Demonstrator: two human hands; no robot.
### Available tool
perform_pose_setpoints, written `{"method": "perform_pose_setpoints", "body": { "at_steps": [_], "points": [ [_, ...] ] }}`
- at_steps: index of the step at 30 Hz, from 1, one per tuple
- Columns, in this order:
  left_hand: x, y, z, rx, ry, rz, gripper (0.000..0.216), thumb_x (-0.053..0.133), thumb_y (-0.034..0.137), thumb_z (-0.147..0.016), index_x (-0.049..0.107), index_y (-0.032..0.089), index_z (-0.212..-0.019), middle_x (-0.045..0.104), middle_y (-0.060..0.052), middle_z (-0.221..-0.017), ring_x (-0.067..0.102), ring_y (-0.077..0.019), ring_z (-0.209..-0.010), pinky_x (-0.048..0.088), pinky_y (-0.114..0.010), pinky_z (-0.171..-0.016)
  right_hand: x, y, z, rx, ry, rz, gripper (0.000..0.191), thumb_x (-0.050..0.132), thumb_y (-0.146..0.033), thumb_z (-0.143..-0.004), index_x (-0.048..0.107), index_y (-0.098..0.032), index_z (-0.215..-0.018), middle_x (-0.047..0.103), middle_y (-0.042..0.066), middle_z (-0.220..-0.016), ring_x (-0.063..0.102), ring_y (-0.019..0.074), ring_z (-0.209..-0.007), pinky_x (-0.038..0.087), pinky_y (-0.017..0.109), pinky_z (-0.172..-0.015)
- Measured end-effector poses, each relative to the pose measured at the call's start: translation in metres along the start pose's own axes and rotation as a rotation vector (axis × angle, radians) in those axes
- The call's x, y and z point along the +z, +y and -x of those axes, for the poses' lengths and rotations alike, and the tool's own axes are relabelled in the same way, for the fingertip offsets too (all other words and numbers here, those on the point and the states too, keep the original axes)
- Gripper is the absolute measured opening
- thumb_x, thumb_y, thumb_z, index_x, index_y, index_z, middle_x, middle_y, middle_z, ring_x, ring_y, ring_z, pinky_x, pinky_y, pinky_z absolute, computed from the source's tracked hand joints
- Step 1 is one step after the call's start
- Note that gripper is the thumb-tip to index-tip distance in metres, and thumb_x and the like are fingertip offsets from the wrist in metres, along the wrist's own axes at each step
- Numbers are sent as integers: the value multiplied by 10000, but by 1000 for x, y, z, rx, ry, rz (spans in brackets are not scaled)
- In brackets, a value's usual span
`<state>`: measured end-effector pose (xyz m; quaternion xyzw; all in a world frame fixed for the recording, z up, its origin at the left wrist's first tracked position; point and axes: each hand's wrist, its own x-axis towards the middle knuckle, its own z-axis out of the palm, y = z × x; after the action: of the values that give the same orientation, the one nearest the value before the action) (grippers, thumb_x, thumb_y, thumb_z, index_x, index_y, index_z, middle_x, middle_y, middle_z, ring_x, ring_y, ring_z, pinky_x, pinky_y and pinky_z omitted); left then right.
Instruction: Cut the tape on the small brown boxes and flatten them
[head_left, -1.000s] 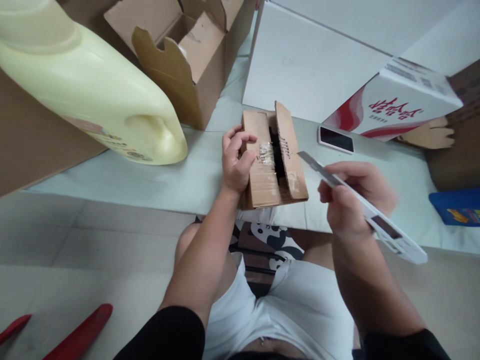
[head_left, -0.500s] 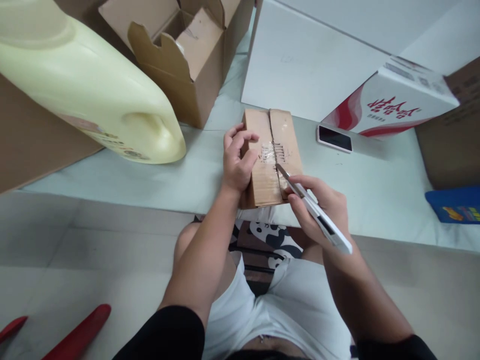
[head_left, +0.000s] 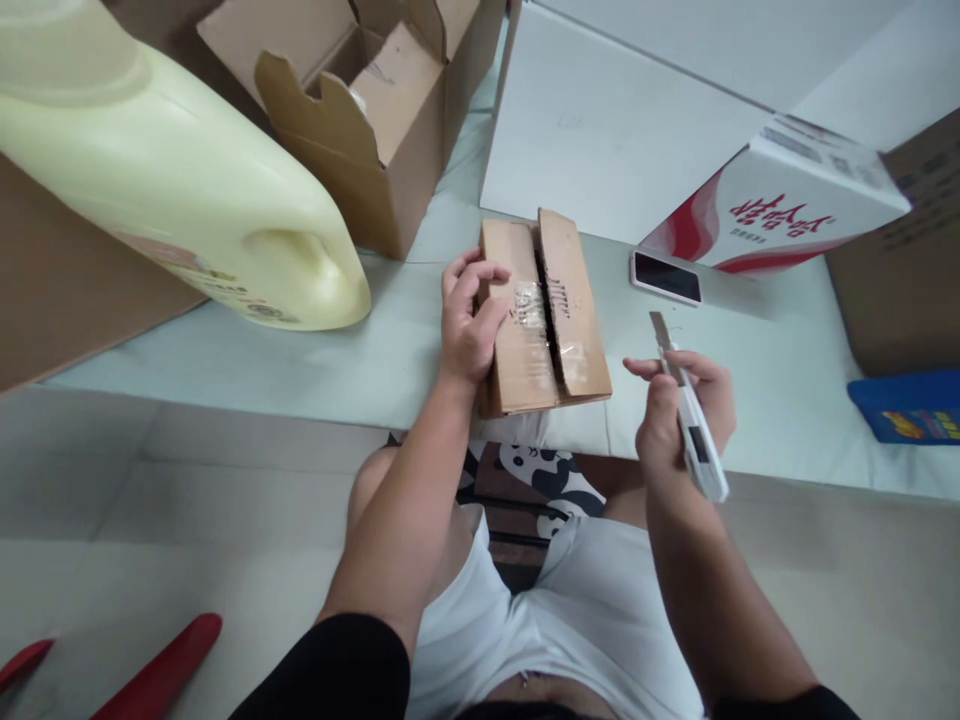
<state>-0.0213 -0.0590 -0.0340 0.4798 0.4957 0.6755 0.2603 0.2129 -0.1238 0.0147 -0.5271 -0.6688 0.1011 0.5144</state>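
Observation:
A small cardboard box [head_left: 525,370] lies near the front edge of the table, with clear tape on top and a dark gap running between its two flaps. The right flap stands slightly raised. My left hand [head_left: 472,315] grips the box's left side, thumb and fingers bent over its top edge. To the right of the box, my right hand [head_left: 686,410] is closed around a white utility knife [head_left: 697,435]. Its blade is out and points away from me, apart from the box.
A phone [head_left: 666,277] lies behind the knife, before a white and red carton [head_left: 780,205]. A large white box [head_left: 600,120] stands at the back. Left are an open cardboard box [head_left: 420,190] and a pale yellow jug [head_left: 225,200]. A blue packet [head_left: 907,408] sits far right.
My right hand has drawn the knife off the box's seam and moved right. The gap between the flaps has widened, and the right flap has lifted. My left hand stays on the box.

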Motion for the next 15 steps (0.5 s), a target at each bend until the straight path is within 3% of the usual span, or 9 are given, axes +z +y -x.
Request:
{"method": "perform_pose_setpoints", "body": {
  "at_steps": [1, 3, 5, 7, 11, 15],
  "points": [
    [-1, -1, -2, -22, 7, 17, 150, 592, 305, -837, 645, 274, -975, 581, -72, -1324, 525, -293, -1383, 466, -462, -1211, -1, 12, 1, 37, -14, 105, 215, 617, -400, -962, 639, -228, -1088, 743, 22, -825, 744, 217, -785, 566, 401, -830],
    [-3, -2, -6, -83, 32, 101, 152, 556, 303, -844, 613, 270, -981, 614, -65, -1257, 582, -270, -1294, 500, -429, -1161, -6, 37, 3, 67, -182, 349, 234, 596, -422, -946, 657, -215, -1038, 719, 39, -793, 682, 220, -710, 532, 375, -710],
    [-3, 0, -9, -164, 97, 248, 160, 529, 284, -827, 585, 262, -976, 636, -57, -1095, 640, -243, -1124, 556, -385, -1033, -14, 61, 6, 43, -401, 515, 233, 580, -384, -920, 689, -210, -1030, 730, 82, -855, 667, 252, -766, 519, 386, -694],
    [-1, 6, -11, -253, 176, 400, 173, 522, 248, -781, 564, 252, -948, 607, -40, -930, 651, -214, -952, 572, -334, -878, -23, 80, 9, 27, -529, 582, 255, 570, -295, -876, 718, -208, -1066, 740, 116, -917, 666, 288, -838, 525, 414, -728],
    [5, 19, -11, -396, 242, 505, 190, 531, 174, -737, 568, 231, -915, 594, -13, -834, 621, -170, -809, 525, -256, -716, -34, 95, 11, 46, -568, 629, 485, 522, -183, -825, 709, -195, -1273, 747, 156, -1015, 665, 321, -898, 544, 479, -821],
    [10, 21, -13, -511, 284, 440, 225, 523, 98, -754, 627, 217, -914, 694, -12, -947, 650, -154, -874, 530, -215, -740, -29, 89, 8, 25, -506, 613, 534, 522, -306, -903, 667, -126, -1384, 710, 217, -1157, 659, 369, -1075, 529, 566, -997]
  ]
}}
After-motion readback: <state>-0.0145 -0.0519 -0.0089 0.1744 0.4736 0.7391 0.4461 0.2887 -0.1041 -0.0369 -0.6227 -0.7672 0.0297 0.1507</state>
